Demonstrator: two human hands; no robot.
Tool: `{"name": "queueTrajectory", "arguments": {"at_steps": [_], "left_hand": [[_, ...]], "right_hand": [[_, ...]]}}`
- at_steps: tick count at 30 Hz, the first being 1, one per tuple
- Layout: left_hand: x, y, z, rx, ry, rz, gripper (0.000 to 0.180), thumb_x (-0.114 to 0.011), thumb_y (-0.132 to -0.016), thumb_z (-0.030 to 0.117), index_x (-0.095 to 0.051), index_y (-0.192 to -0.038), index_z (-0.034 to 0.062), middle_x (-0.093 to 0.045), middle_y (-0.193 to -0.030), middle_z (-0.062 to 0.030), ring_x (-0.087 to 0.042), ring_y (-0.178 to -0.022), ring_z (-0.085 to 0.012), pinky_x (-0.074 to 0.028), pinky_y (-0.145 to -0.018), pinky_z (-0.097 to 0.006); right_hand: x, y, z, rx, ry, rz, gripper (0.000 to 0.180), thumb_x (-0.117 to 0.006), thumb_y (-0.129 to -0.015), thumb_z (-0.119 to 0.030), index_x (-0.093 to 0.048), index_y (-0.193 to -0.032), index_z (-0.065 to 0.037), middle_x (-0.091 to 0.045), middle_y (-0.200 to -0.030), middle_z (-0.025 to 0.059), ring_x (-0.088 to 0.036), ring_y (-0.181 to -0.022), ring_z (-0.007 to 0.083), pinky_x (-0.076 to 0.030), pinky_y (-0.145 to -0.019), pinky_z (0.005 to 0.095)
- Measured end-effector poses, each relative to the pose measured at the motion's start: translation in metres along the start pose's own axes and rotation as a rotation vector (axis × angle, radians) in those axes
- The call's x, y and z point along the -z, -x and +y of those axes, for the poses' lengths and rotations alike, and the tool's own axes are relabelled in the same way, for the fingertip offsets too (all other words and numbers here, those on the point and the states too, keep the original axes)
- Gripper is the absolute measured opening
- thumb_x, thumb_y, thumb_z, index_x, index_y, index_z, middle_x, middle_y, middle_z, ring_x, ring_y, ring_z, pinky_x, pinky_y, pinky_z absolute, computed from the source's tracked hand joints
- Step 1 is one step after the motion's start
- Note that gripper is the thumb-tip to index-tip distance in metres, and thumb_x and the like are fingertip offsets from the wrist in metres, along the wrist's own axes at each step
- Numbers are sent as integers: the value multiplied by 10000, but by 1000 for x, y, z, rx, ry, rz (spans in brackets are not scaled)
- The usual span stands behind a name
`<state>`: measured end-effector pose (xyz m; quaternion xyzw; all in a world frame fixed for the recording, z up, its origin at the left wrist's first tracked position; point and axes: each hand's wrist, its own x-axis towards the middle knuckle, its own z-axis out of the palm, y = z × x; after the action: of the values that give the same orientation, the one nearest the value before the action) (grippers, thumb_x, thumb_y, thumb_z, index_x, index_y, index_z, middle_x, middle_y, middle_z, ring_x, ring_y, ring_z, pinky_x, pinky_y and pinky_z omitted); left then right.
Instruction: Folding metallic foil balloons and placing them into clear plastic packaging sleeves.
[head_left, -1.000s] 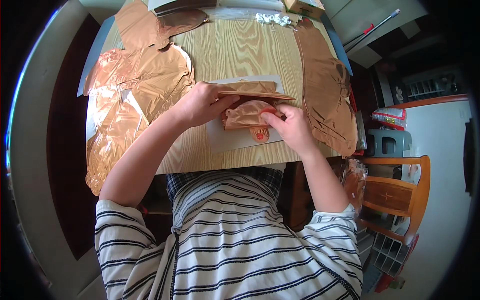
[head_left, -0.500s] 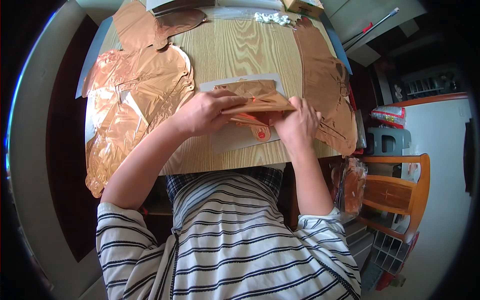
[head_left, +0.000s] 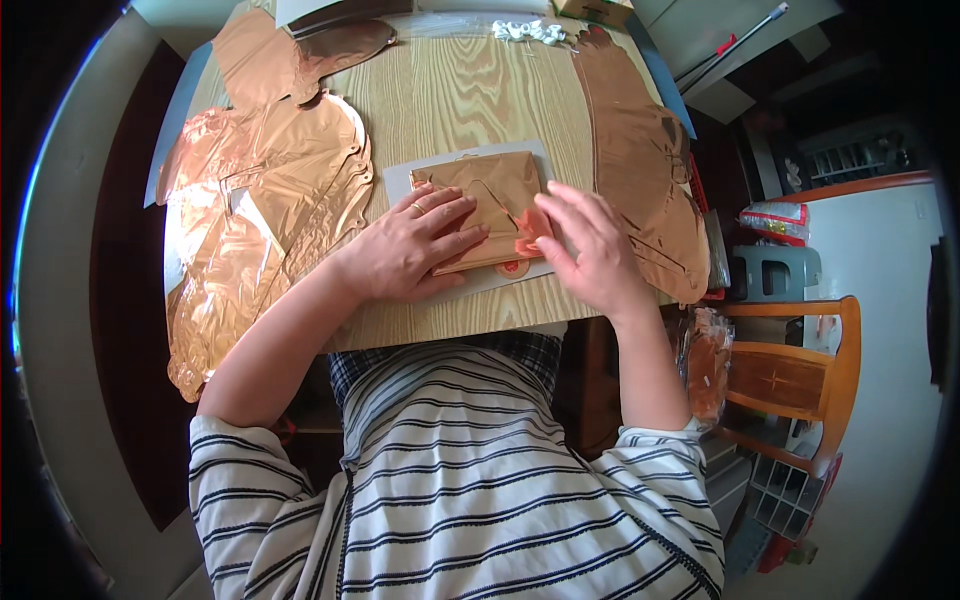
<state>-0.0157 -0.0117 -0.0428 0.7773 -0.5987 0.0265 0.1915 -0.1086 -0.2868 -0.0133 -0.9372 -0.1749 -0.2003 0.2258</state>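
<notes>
Rests left hand (head_left: 420,240), ring on one finger, palm down across near-left part of folded copper-coloured foil (head_left: 500,185); fingers spread wide. Keeps right hand (head_left: 595,250) at foil's near-right corner, thumb apart from forefinger, both by crumpled orange-red flap (head_left: 530,232); cannot tell pinch from bare touch.

Lies, that foil, flat on grey card sheet (head_left: 400,185), just in front of striped shirt (head_left: 460,470). Below its near edge, pokes out rounded tab (head_left: 512,268) with red mark.

Farther out: wood-grain table (head_left: 450,100). To left, big crumpled foil piece (head_left: 300,170), shiny, hanging past near edge. To right, long foil piece (head_left: 635,150), smoother. At far edge, white cluster (head_left: 530,33) near cardboard box (head_left: 595,10). Off table, to right: wooden chair (head_left: 780,375), grey plastic stool (head_left: 775,265) beyond.
</notes>
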Motion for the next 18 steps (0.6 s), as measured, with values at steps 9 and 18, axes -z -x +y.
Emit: {"name": "queueTrajectory", "arguments": {"at_steps": [9, 18], "left_hand": [[-5, -2, -5, 45, 146, 171, 492, -716, -869, 112, -623, -1345, 25, -615, -1345, -216, -585, -1272, -389, -433, -1120, -500], [17, -13, -5, 328, 500, 231, 323, -640, -943, 83, -666, -1247, -23, -717, -1091, -227, -715, -958, -375, -581, -857, -399]], "right_hand": [[3, 25, -16, 123, 12, -45, 186, -775, -767, -113, -657, -911, -104, -600, -901, 37, -590, -840, 237, -451, -792, 388], [-8, 30, -21, 151, 19, -51, 417, -800, -715, -129, -692, -1110, -48, -661, -1128, 97, -617, -1044, 295, -480, -912, 415]]}}
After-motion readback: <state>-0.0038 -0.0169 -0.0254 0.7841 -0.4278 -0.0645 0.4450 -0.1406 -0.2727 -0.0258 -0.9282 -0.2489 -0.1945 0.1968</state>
